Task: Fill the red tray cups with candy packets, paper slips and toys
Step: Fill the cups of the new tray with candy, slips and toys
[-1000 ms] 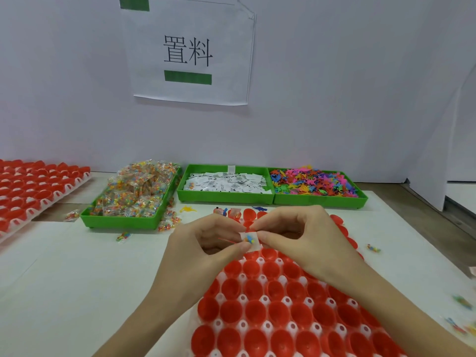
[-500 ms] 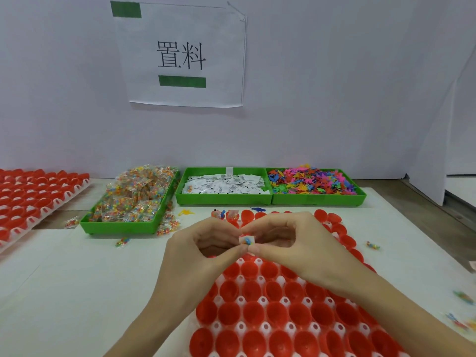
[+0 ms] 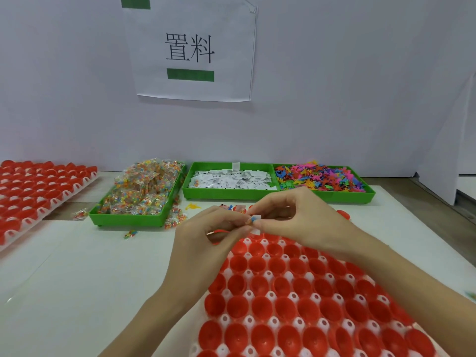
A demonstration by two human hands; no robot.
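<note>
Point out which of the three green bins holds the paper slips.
The middle green bin, filled with white slips; candy packets fill the left one, colourful toys the right.

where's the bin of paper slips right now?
Head view: the green bin of paper slips sits at the back of the table against the wall, middle of three, between the candy packet bin on its left and the toy bin on its right.

The white table carries three green bins, two red trays and stray candy packets.

Paper sign w/ green tape on white wall — white tabletop below.
</note>
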